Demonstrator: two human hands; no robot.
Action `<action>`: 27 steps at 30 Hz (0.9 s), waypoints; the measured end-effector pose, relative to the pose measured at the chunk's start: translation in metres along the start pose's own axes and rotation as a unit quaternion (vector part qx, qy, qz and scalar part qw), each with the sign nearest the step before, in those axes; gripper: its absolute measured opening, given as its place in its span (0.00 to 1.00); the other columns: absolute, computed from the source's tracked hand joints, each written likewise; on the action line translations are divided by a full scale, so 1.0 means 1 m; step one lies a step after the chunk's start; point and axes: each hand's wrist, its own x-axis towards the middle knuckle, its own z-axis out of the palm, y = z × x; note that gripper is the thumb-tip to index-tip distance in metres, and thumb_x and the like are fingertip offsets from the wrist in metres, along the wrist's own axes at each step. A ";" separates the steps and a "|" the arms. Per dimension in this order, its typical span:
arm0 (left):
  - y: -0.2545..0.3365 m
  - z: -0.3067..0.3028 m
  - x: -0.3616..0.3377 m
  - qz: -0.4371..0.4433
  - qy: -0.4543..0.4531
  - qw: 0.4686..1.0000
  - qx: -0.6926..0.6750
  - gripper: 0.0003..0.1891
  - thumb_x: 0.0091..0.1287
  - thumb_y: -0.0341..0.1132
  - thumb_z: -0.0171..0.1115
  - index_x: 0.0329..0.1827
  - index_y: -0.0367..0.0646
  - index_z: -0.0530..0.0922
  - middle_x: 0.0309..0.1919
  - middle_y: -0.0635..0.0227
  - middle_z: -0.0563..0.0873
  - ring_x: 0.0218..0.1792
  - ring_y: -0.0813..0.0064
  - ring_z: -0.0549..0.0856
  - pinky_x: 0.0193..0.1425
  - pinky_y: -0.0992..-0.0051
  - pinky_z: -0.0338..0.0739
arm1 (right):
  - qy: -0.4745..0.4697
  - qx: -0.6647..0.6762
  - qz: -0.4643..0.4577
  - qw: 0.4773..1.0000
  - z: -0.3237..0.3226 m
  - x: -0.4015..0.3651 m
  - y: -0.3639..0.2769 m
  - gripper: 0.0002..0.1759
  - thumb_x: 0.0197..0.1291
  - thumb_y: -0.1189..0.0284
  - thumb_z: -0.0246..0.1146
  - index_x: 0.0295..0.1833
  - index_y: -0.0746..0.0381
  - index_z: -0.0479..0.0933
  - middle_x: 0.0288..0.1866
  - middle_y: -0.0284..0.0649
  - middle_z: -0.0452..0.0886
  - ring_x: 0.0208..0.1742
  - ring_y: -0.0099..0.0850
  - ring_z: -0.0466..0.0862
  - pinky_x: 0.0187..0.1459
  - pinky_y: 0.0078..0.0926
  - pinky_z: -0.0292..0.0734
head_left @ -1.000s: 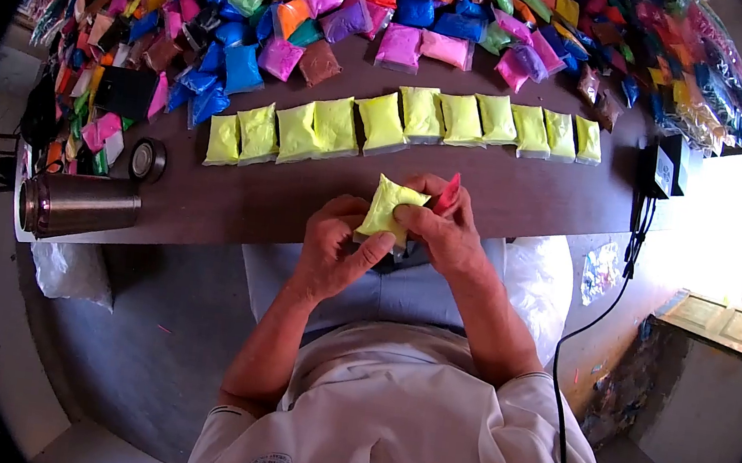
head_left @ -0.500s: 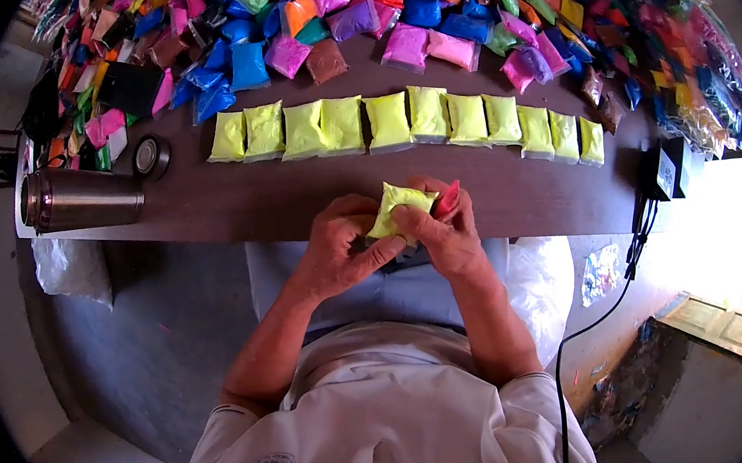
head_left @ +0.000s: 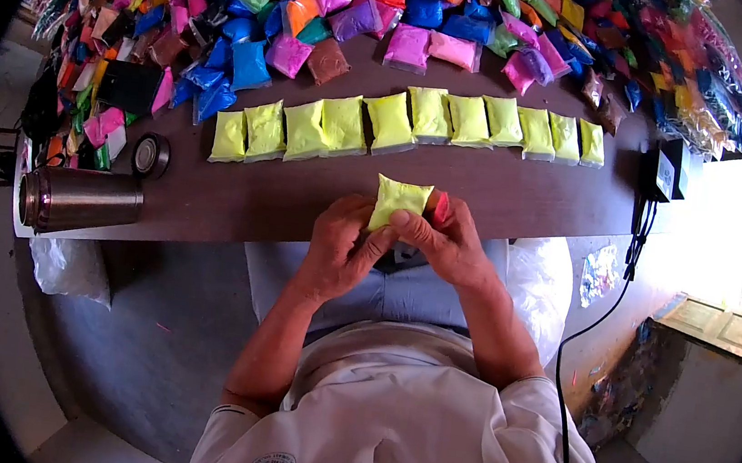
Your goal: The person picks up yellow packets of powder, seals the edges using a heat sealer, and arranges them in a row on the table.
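Note:
A small yellow packet [head_left: 400,200] is held upright between my two hands near the table's front edge. My left hand [head_left: 342,245] grips its left side and lower edge, thumb in front. My right hand [head_left: 448,242] pinches its lower right with the thumb, and a red piece [head_left: 441,208] shows at the fingers of that hand. Beyond the hands, a row of several yellow packets [head_left: 390,122] lies across the brown table [head_left: 284,194].
Many coloured packets [head_left: 408,46] are heaped along the far side. A steel flask [head_left: 86,202] lies at the left, its lid [head_left: 151,155] behind it. A black box [head_left: 661,171] with a cable stands at the right. A plastic bag [head_left: 540,292] is below the table.
The held yellow packet has tilted more upright and shifted slightly left. My right fingers have curled in, and less of the red piece shows.

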 end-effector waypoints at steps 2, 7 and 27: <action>-0.002 0.001 -0.001 0.016 0.017 1.000 -0.001 0.13 0.67 0.41 0.60 0.39 0.37 0.78 0.33 0.58 0.81 0.34 0.55 0.78 0.43 0.63 0.72 | 0.004 0.030 -0.008 1.000 0.002 0.001 0.001 0.13 0.66 0.67 0.62 0.45 0.68 0.77 0.37 0.33 0.81 0.38 0.17 0.76 0.39 0.18 0.74; -0.007 0.002 -0.002 0.065 0.025 0.997 0.030 0.13 0.66 0.41 0.60 0.41 0.37 0.78 0.35 0.57 0.81 0.35 0.54 0.79 0.42 0.62 0.72 | 0.009 0.031 -0.018 0.999 -0.001 0.002 0.006 0.11 0.66 0.69 0.62 0.44 0.69 0.77 0.37 0.32 0.81 0.37 0.16 0.77 0.37 0.17 0.75; -0.003 0.006 -0.002 0.028 0.042 0.998 0.026 0.14 0.66 0.41 0.59 0.38 0.37 0.77 0.32 0.56 0.80 0.35 0.52 0.77 0.41 0.59 0.72 | 0.099 0.010 -0.009 0.995 0.006 0.007 0.004 0.11 0.65 0.67 0.63 0.37 0.64 0.76 0.29 0.26 0.74 0.31 0.14 0.71 0.32 0.15 0.68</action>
